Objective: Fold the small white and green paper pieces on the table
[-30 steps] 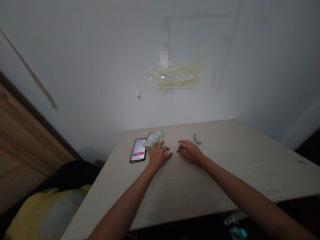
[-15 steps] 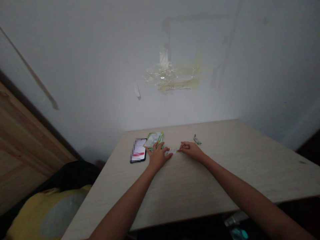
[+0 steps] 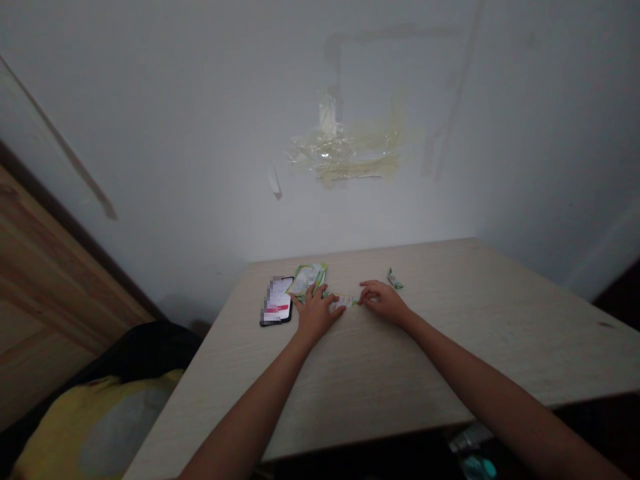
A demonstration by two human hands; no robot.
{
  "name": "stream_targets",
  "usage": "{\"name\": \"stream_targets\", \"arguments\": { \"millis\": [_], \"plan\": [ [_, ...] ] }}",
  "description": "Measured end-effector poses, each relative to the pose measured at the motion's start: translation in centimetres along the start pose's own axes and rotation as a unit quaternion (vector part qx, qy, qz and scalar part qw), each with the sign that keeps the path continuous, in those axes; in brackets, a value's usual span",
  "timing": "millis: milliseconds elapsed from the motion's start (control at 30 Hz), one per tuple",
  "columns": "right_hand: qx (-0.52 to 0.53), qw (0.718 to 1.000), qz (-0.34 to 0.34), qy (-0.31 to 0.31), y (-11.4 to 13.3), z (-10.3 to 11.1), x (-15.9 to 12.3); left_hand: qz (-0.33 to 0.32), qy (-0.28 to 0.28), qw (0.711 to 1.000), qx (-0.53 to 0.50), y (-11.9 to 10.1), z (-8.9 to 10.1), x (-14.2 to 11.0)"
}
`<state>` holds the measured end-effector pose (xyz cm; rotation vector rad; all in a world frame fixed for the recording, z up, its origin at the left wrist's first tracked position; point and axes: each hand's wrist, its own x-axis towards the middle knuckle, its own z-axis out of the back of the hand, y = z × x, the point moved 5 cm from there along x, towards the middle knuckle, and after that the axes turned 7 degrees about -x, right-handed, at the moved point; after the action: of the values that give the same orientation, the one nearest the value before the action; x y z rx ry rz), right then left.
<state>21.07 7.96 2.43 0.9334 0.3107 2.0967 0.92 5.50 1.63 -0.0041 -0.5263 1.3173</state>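
Note:
A narrow folded wrapper strip (image 3: pixel 344 302), green and white with print, lies on the table between my two hands. My left hand (image 3: pixel 316 312) lies palm down with its fingers spread, thumb and forefinger resting at the strip's left part. Under and beyond its fingertips is a small pile of flat green and white packets (image 3: pixel 309 277), partly covered by the hand. At the strip's right end is my right hand (image 3: pixel 383 301), its fingers bent and pinched together on the tip.
A phone (image 3: pixel 278 303) with a lit screen lies left of the packets. Beyond my right hand sits a small folded green and white wrapper (image 3: pixel 395 279). The pale wooden table (image 3: pixel 450 293) meets a wall (image 3: pixel 200 133) with tape scraps. A yellow and grey cushion-like thing (image 3: pixel 115 420) is at lower left.
My right hand has shifted very slightly up along the strip's right end. The left hand, the packets and the phone have stayed in place.

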Motion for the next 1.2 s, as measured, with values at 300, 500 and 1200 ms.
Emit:
{"name": "stream_targets", "arguments": {
  "millis": [300, 500, 1200],
  "plan": [
    [-0.091, 0.993, 0.073, -0.025, 1.3, -0.4, -0.5, -0.007, 0.000, 1.000, 0.006, 0.0, 0.0, 0.1],
    [-0.118, 0.986, 0.114, -0.024, 2.0, -0.8, -0.7, -0.007, 0.007, 1.000, 0.007, -0.2, 0.1, 0.0],
    [-0.137, 0.987, 0.080, -0.022, 1.8, -0.9, -0.3, 0.002, 0.017, 1.000, -0.003, -0.3, 0.3, 0.0]
  ]
}}
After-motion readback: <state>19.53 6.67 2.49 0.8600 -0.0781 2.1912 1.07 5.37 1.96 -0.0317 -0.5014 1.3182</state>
